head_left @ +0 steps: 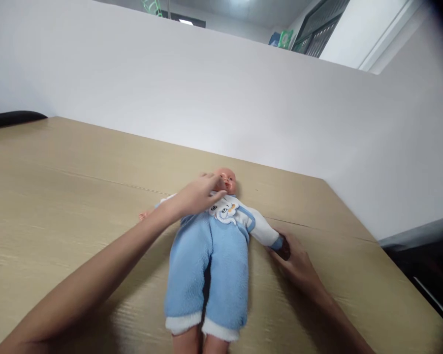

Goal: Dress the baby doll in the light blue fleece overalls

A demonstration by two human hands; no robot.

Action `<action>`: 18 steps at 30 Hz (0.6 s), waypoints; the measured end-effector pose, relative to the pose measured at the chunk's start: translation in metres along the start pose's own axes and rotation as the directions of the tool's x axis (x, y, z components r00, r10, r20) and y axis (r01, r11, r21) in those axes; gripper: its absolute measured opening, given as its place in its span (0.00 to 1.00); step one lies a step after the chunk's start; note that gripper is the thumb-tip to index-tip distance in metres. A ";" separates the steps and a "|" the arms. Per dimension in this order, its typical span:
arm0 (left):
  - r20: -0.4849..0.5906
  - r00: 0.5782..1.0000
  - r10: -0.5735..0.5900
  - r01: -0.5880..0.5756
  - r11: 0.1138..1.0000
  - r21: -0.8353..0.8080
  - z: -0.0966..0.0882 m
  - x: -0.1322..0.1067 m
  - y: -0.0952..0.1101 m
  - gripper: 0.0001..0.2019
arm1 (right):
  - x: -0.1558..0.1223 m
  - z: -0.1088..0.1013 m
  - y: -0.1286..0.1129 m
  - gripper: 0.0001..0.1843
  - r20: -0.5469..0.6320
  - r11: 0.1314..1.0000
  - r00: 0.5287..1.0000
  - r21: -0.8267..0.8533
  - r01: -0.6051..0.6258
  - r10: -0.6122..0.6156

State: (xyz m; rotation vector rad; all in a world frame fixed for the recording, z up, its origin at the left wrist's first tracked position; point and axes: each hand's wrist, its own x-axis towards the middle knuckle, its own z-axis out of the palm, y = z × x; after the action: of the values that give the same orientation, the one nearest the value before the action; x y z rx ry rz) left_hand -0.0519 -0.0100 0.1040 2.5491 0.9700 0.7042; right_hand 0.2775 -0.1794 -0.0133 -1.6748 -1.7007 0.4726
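Note:
A baby doll point(210, 260) in a fluffy blue and white romper lies on its back on the wooden table point(59, 196), head away from me. My left hand point(197, 194) reaches across its chest, fingers pinched at the collar just below the chin. My right hand point(295, 260) grips the end of the doll's outstretched sleeve, fingers wrapped round the cuff. The doll's other small hand point(144, 215) pokes out beneath my left wrist. Its bare legs run off the bottom of the picture.
A white partition wall point(221, 98) stands right behind the table's far edge. A dark chair back point(11, 118) shows at far left. The table's right edge drops off to a dark floor area point(424, 265).

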 end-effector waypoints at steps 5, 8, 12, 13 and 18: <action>0.131 0.982 0.135 -0.147 0.985 0.086 0.055 0.024 0.028 0.12 | 0.010 0.002 0.001 0.30 -0.152 0.980 0.982 0.184 -0.081 0.110; 0.179 0.974 0.141 -0.149 0.989 0.027 0.067 0.032 0.024 0.09 | 0.022 0.006 -0.007 0.36 -0.244 0.893 0.953 0.447 -0.051 0.176; 0.132 0.955 0.265 -0.229 0.943 -0.241 0.063 0.029 0.019 0.09 | 0.048 0.014 -0.032 0.39 -0.251 0.749 0.950 0.662 0.029 0.185; 0.107 0.942 0.318 -0.270 0.908 -0.321 0.061 0.028 0.019 0.08 | 0.056 0.016 -0.039 0.38 -0.253 0.737 0.952 0.675 0.046 0.173; -0.085 0.869 0.488 -0.491 0.826 -0.276 0.058 0.018 0.019 0.11 | 0.092 0.031 -0.062 0.33 -0.194 0.742 0.980 0.665 0.091 0.053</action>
State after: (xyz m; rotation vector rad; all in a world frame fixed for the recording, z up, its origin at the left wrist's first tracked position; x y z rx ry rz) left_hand 0.0017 -0.0186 0.0704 2.5324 0.1689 0.9166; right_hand 0.2184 -0.0897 0.0279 -1.1163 -1.1826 0.7725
